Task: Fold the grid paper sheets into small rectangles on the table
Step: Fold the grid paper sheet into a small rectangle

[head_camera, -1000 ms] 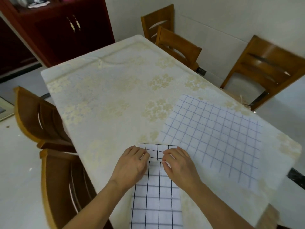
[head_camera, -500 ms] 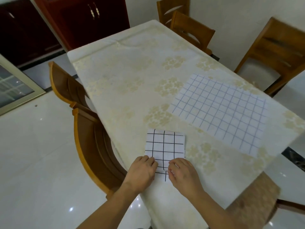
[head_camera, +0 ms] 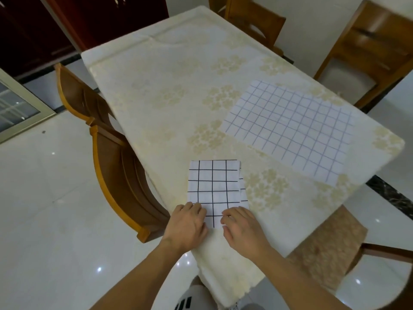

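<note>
Both hands (head_camera: 214, 229) now at folded sheet's (head_camera: 214, 186) near edge (formerly far edge).

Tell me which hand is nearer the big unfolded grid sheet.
Right. The right hand rests on the folded paper at its near right corner, on the side facing the unfolded grid sheet. The left hand presses the near left corner, farther away.

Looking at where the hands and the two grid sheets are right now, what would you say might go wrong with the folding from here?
1. The folded sheet already shows a lower layer sticking out along its right edge, so the next crease may come out skewed.
2. Both the left hand and right hand press only its near end; the far end lies free and could lift or shift.
3. The unfolded sheet lies close to the table's right edge and might slide off.
</note>
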